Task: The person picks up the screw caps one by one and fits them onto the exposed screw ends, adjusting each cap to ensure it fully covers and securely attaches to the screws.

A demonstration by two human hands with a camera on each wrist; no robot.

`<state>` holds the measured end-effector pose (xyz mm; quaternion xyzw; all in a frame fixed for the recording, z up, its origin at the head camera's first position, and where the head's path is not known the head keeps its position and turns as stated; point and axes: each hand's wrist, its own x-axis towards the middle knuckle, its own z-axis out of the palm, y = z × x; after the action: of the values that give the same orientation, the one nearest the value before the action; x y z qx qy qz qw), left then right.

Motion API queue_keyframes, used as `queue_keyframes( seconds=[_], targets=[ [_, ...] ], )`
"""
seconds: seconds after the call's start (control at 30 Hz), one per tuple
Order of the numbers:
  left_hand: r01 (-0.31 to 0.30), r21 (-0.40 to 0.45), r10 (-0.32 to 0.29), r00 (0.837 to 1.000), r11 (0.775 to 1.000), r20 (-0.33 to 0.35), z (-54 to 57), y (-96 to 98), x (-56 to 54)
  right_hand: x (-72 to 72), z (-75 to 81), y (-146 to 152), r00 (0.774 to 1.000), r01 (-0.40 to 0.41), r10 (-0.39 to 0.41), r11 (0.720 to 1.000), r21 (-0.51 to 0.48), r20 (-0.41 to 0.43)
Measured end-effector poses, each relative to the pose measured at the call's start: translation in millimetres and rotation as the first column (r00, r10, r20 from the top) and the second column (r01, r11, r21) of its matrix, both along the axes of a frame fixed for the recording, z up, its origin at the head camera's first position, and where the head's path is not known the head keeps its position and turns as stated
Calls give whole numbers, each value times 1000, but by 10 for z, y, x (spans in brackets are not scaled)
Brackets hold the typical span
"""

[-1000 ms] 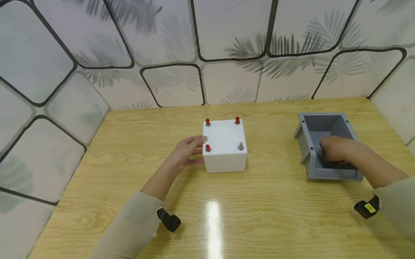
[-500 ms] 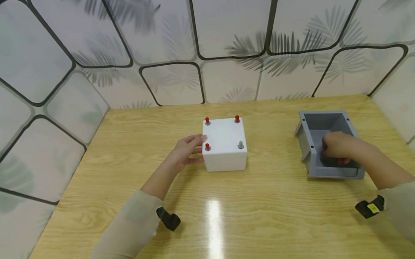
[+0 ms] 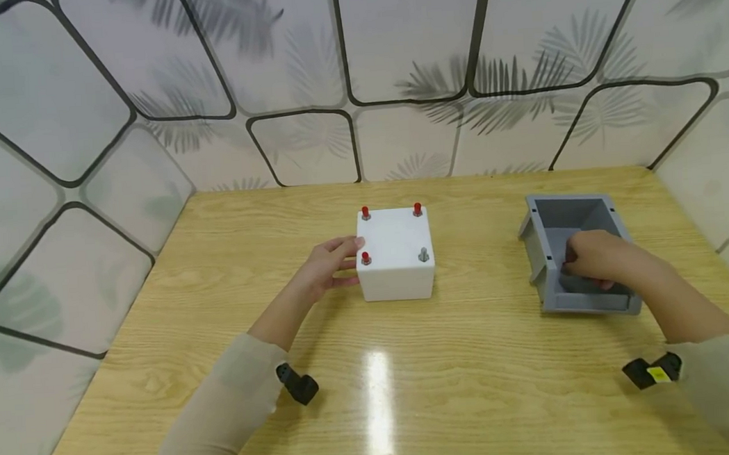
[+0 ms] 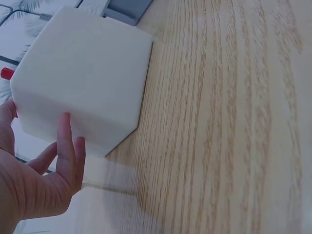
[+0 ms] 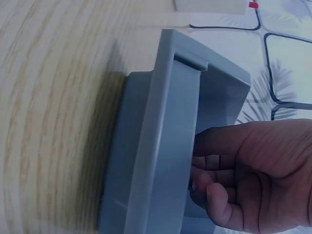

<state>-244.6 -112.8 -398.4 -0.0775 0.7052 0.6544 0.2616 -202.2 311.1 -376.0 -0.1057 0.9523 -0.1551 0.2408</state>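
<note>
The left hand rests with straight, spread fingers against the left side of the white box, which stands mid-counter nearer the back edge and carries three red-capped pegs and one bare grey peg at its top corners. The right hand reaches into the grey bin by the counter's right edge, fingers curled inside it (whether this grip pinches anything cannot be told).
</note>
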Motion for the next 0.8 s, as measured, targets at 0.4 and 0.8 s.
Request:
queue_keyframes(
  seconds=[0.4,0.8],
  targets=[
    [-2,-10,2,1000,1000,8,8,15,-5,128,79,45,998,34,-37,998,-50,-44],
    [-9,-5,9,1000,1000,9,9,14,2,266,216,120,987,125,-134,987,-97,-86]
  ],
)
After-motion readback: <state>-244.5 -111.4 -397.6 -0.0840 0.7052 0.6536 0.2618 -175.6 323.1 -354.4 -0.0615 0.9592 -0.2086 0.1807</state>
